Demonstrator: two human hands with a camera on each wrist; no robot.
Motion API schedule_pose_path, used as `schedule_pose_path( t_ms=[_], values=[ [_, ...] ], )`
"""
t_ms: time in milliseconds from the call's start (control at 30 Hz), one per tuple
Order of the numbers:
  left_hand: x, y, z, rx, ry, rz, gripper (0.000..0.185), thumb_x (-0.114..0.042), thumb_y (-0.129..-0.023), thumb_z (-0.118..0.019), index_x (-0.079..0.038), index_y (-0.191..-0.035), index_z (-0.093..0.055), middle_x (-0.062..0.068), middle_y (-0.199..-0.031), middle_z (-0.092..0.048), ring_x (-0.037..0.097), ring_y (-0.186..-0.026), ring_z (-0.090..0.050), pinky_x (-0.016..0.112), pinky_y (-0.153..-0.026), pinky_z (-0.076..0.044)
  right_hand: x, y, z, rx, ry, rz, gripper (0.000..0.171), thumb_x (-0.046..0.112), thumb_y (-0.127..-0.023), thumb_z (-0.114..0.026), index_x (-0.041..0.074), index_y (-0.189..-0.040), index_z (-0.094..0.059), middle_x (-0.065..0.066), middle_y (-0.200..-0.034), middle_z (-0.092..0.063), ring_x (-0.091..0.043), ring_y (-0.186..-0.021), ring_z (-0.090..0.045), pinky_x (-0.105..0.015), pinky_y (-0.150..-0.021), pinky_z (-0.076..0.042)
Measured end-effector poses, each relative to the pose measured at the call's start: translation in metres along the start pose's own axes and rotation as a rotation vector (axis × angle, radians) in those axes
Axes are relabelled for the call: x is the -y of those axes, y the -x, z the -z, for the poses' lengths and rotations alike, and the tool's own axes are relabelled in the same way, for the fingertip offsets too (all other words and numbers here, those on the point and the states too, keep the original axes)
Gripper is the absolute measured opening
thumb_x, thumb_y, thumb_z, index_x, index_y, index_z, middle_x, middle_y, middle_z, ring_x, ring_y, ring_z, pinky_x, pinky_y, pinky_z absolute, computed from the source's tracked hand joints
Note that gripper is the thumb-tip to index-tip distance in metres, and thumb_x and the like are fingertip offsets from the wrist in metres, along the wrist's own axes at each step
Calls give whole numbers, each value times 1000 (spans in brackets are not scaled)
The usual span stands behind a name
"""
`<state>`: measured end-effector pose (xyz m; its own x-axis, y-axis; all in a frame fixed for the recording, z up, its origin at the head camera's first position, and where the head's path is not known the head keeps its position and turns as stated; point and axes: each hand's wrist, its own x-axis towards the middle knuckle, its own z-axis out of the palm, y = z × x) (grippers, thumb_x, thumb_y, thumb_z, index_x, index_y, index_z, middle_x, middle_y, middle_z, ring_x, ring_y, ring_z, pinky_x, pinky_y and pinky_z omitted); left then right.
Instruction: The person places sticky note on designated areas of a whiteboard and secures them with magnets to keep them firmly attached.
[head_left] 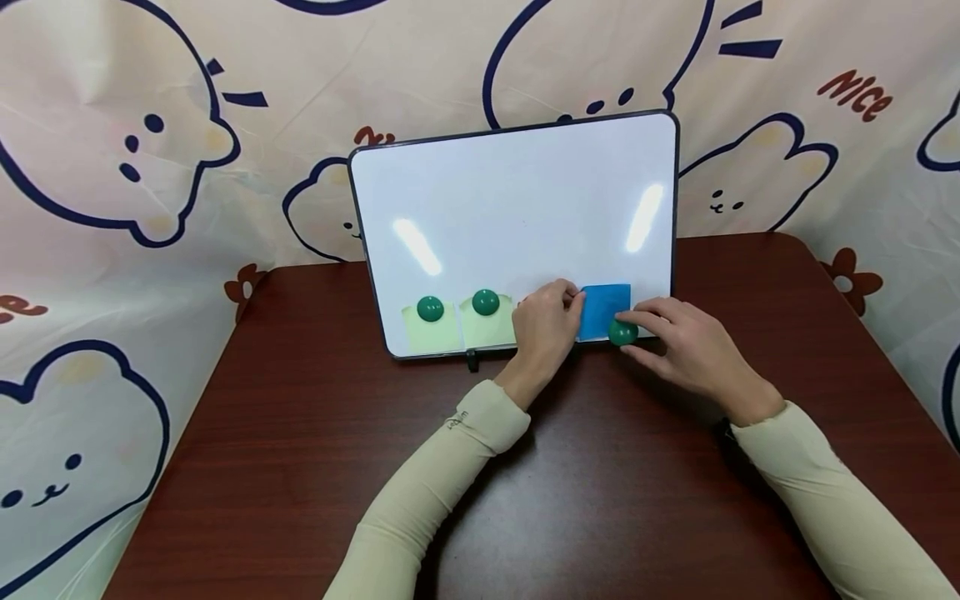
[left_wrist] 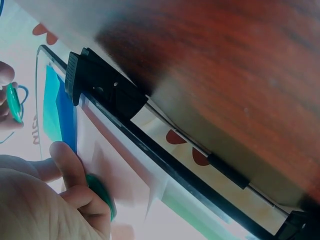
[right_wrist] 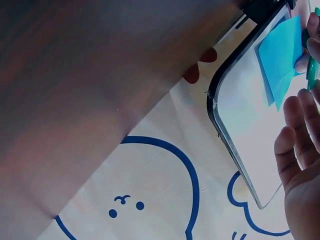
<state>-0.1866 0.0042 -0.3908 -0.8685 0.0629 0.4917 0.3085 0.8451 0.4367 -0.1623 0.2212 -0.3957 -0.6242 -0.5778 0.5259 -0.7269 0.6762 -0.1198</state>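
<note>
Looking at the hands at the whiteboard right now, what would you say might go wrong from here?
The blue note may shift or curl: only the left hand pins its edge, while the right hand pinches the green magnet at its bottom corner. The propped whiteboard might tip back under pressure.

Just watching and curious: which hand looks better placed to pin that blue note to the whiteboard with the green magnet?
The right hand, probably. Its fingers already pinch the green magnet at the lower corner of the blue note, while the left hand presses the note's left edge against the whiteboard.
</note>
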Motion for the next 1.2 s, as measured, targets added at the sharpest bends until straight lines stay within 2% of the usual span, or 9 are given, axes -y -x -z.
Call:
schedule_pose_path(
  t_ms=[633, 867, 1200],
  values=[
    [1, -1, 0, 14, -16, 4, 21, -33, -96, -67, -15, -93, -76, -3, -85, -77, 7, -72, -70, 23, -66, -55, -2, -14, -8, -31, -24, -27, 60, 23, -68, -92, 14, -122, -69, -13, -114, -65, -28, -98, -64, -49, -82, -59],
    [0, -1, 0, -1, -25, -4, 20, -33, -96, -67, -16, -92, -76, -4, -84, -76, 7, -71, -69, 22, -64, -55, -6, -19, -9, -51, -17, -57, 57, 24, -70, -91, 13, -122, -70, -14, -113, -66, -29, -98, -64, -49, -83, -59],
    [0, -1, 0, 13, -24, 0, 19, -33, -95, -68, -16, -90, -76, -4, -82, -76, 6, -70, -69, 21, -62, -54, -8, -24, -12, -63, -30, -66, 56, 24, -72, -90, 11, -123, -69, -13, -113, -65, -26, -96, -63, -48, -84, -59]
  ],
)
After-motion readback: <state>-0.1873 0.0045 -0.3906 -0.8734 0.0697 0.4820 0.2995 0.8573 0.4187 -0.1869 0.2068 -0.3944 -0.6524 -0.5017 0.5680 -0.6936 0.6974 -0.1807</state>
